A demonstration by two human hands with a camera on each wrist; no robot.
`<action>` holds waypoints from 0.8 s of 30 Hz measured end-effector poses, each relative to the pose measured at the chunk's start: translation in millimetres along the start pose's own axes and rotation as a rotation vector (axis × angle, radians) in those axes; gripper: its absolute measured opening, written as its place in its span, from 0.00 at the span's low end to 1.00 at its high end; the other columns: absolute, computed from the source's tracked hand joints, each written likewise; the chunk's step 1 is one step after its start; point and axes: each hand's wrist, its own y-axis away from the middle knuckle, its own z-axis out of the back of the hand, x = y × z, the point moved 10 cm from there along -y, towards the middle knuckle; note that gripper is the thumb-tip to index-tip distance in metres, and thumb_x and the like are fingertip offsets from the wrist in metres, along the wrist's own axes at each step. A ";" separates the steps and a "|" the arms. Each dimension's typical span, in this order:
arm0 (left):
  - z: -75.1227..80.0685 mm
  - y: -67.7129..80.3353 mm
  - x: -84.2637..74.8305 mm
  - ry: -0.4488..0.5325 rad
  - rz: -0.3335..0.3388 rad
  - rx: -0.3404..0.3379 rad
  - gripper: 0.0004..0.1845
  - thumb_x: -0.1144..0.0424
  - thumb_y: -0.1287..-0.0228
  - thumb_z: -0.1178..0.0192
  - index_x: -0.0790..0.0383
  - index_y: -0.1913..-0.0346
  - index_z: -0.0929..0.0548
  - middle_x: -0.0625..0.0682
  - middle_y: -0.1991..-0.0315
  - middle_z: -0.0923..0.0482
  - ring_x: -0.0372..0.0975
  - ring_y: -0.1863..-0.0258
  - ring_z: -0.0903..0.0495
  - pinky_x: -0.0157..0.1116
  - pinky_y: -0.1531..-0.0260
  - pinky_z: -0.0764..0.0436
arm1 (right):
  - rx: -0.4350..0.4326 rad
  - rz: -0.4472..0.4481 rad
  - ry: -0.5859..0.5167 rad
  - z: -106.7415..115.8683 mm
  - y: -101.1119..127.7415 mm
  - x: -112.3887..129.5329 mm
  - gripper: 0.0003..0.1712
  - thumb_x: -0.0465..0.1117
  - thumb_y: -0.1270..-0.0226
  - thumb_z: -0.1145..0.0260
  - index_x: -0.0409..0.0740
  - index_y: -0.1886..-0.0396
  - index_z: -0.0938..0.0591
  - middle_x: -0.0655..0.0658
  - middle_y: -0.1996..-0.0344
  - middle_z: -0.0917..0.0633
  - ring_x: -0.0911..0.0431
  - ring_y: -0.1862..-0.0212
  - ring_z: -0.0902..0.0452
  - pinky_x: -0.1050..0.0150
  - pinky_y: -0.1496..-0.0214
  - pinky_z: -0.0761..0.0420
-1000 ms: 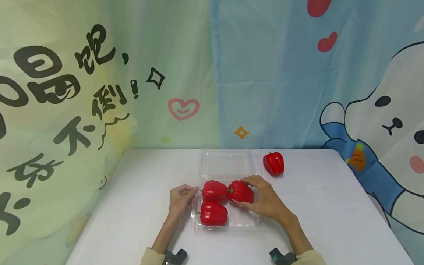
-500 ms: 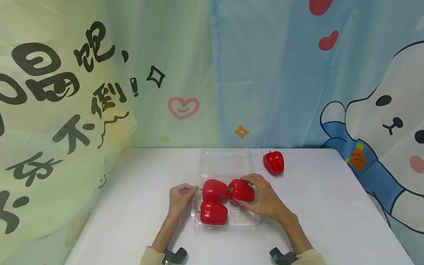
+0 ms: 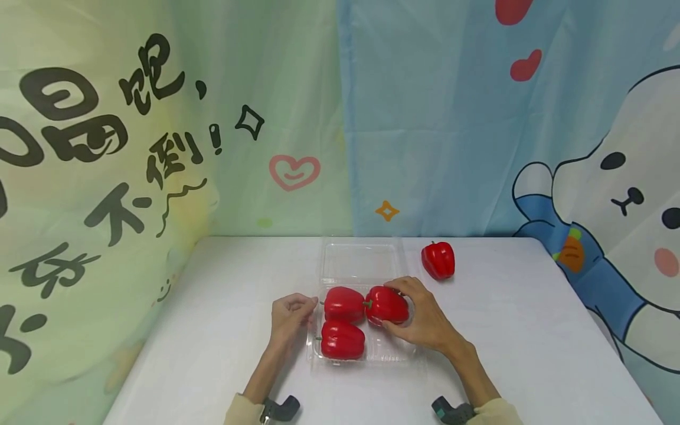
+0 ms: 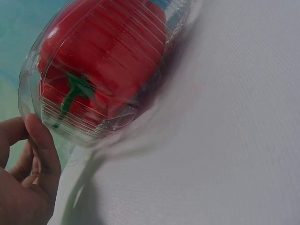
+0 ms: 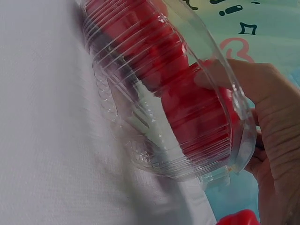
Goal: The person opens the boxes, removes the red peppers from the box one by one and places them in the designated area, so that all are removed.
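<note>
Your right hand (image 3: 427,319) gripped a red pepper (image 3: 386,306)

Nearest you, a second pepper (image 3: 342,340) lay in the clear box (image 3: 390,351), right of your left hand (image 3: 291,321), whose thumb and fingertip pinched the rim. Your right fingers, spread wide, held the red pepper inside; its underside was hard to see. A third pepper (image 3: 344,304) lay between both hands. Beyond your right fingertips lay the open lid (image 3: 363,262) and, farther right, a fourth pepper (image 3: 438,260).
</note>
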 end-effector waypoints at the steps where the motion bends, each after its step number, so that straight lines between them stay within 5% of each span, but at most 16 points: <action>1: 0.0 -0.4 0.2 0.000 0.001 -0.002 0.11 0.62 0.27 0.29 0.70 0.62 0.12 0.49 0.78 0.16 0.34 0.79 0.19 0.27 0.73 0.18 | -0.002 -0.001 -0.005 0.3 -0.2 -0.2 0.50 0.43 0.61 0.08 0.49 0.32 0.19 0.47 0.38 0.15 0.49 0.37 0.16 0.48 0.43 0.08; 24: 0.1 -0.5 1.8 -0.006 0.009 -0.009 0.12 0.62 0.27 0.29 0.71 0.60 0.12 0.51 0.77 0.14 0.35 0.78 0.18 0.28 0.72 0.16 | -0.087 -0.008 -0.090 3.5 2.0 -5.7 0.46 0.42 0.59 0.10 0.50 0.34 0.15 0.48 0.40 0.13 0.50 0.38 0.16 0.45 0.42 0.08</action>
